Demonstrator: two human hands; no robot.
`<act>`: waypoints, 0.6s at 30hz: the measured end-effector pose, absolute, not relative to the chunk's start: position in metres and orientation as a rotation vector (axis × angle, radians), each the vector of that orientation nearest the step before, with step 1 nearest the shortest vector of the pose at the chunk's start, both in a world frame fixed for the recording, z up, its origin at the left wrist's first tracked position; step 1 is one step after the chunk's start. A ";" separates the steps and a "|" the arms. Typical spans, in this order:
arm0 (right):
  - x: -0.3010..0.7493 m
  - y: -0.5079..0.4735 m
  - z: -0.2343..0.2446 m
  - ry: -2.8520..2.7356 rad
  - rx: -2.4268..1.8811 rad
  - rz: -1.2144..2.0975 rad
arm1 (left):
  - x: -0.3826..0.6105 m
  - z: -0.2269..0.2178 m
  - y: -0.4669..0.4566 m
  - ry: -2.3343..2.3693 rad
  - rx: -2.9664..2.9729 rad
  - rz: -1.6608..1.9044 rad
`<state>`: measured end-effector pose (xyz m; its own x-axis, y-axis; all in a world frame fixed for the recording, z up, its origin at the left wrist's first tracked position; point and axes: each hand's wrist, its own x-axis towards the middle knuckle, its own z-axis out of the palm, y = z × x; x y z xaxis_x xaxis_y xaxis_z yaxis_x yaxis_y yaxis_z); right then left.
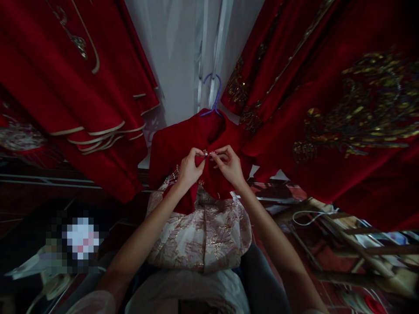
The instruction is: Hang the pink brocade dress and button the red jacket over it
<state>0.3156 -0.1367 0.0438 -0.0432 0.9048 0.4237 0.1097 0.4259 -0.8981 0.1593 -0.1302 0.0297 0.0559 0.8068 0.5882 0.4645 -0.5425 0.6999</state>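
Observation:
A red jacket (176,144) hangs in front of me on a purple hanger (216,98). Both hands meet at its front opening, just below the collar. My left hand (191,168) pinches a small ornate fastener (205,153) at the left front edge. Facing it, my right hand (229,163) pinches the matching part at the right edge, mostly hidden by the fingertips. Whether the two parts are joined I cannot tell. Beaded trim (172,176) shows beside my left wrist. Beneath the jacket, a pale brocade fabric (204,235) with a pinkish-gold pattern spreads over my lap.
Red garments with pale piping (98,100) hang at the left. Red garments with gold embroidery (363,109) hang close on the right. Behind the hanger stands a white panel (170,48). A wooden frame (353,244) with a white cord stands low at the right.

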 end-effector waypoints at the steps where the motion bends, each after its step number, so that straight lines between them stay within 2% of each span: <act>1: 0.315 -0.137 0.044 -1.497 -0.966 0.805 | 0.159 0.030 -0.130 1.277 2.042 1.465; 10: 0.313 -0.139 0.048 -1.565 -1.010 0.693 | 0.150 0.043 -0.127 1.118 2.348 1.212; 18: 0.317 -0.144 0.048 -1.568 -1.003 0.762 | 0.150 0.045 -0.131 1.132 2.277 1.260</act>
<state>0.3168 -0.1436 0.0481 -0.0716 0.8973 0.4357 0.2117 0.4405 -0.8724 0.1501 -0.1314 0.0450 0.3035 0.7583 0.5770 0.4927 -0.6432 0.5861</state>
